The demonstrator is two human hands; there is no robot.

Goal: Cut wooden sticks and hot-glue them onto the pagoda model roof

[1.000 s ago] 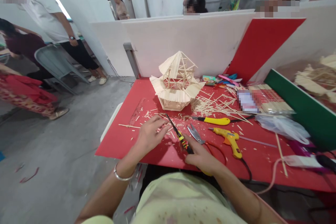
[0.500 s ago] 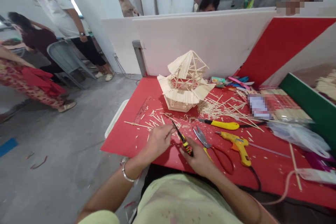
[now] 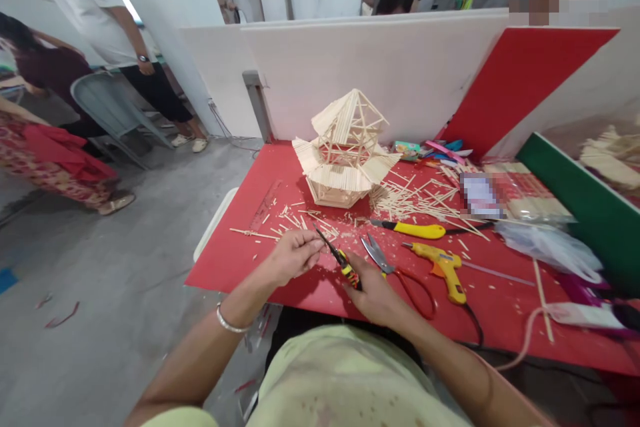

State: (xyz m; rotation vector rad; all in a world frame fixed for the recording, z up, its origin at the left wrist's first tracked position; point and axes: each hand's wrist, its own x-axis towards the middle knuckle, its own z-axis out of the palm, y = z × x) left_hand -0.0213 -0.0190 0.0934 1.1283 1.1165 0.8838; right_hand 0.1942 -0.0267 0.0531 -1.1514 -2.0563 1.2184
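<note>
My right hand is wrapped round the handle of a slim tool with a dark, narrow tip and a yellow, black and red grip; its exact kind is unclear. Close to that tip, my left hand has its fingers pinched together, and what lies between them is too small to make out. Beyond both hands stands a pagoda-like model built of thin wooden sticks, its upper roof partly an open frame. Short stick offcuts are scattered between the hands and the model.
Right of my hands lie red-handled snips, a yellow-handled cutter and a yellow glue gun with its cord. Loose sticks are heaped behind them. White boards back the red table. People are nearby.
The whole view has shifted slightly, with the table's contents appearing further left. My left hand is still pinched near the tool's tip, and my right hand keeps its grip.
</note>
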